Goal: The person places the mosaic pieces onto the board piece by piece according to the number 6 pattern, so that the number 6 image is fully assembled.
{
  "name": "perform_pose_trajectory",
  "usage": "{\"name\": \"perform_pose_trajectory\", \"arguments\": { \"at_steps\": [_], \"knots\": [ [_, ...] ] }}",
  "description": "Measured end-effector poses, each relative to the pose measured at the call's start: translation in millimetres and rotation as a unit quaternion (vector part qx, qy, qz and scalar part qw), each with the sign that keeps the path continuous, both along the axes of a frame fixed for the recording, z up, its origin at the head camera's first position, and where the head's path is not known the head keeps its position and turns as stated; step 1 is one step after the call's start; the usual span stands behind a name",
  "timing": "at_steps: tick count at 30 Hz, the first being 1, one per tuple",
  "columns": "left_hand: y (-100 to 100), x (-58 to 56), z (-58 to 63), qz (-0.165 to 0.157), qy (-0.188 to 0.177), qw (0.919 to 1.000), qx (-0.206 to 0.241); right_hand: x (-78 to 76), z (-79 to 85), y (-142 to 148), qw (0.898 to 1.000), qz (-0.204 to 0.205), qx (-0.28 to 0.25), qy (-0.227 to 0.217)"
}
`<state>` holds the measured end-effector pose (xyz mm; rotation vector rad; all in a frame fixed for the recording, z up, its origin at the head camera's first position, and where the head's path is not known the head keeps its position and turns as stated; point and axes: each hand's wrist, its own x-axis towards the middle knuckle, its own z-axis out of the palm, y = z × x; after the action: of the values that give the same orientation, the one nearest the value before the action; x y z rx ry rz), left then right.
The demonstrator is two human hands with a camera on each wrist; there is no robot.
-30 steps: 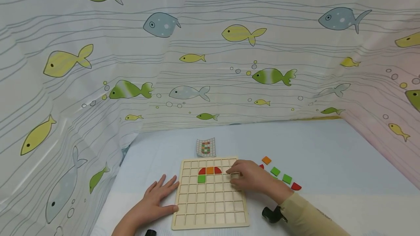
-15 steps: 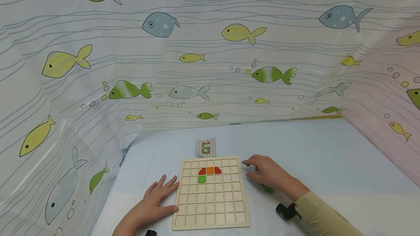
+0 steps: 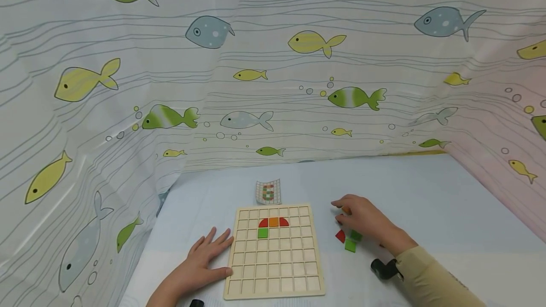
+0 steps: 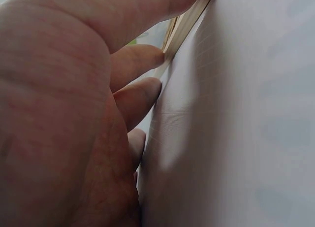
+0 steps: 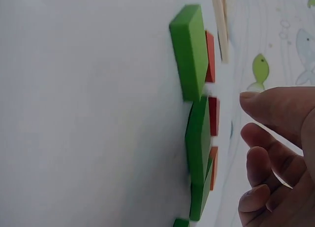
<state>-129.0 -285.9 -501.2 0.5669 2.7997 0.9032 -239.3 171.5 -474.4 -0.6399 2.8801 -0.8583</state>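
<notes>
The loose pieces lie on the table to the right of my board: an orange piece, partly covered by my right hand, then a red piece and a green piece nearer me. More green shows under my palm. From that wrist, my thumb and forefinger stand apart with nothing between them; the other fingers curl loosely and grasp nothing either.

I judge the step in hand to be picking out 1 piece. I'd take it by 2 facing sides and lift straight up, because the green blocks sit close to their neighbours and could get nudged.

My left hand is spread out, unclenched, its fingertips and thumb at the left edge of the wooden board. Light pressure there should keep the grid from sliding. The board carries 4 pieces: 2 red, 1 orange, 1 green. Just beyond its far edge is a small printed card, within easy glance for checking.
</notes>
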Motion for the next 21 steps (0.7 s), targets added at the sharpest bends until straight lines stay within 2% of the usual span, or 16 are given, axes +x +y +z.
{"name": "perform_pose_trajectory", "arguments": {
  "at_steps": [10,16,21],
  "knots": [
    [0,1.1,2.2,0.003,-0.010,0.9999,0.002,-8.7,-3.1,15,0.998,-0.052,0.028,0.006],
    [1,1.5,2.0,0.003,-0.008,1.0000,-0.003,-11.1,-5.6,19,0.997,-0.054,0.055,0.017],
    [1,1.6,3.3,0.001,-0.007,1.0000,0.002,-11.5,-6.9,19,0.996,-0.063,0.063,-0.006]
  ]
}}
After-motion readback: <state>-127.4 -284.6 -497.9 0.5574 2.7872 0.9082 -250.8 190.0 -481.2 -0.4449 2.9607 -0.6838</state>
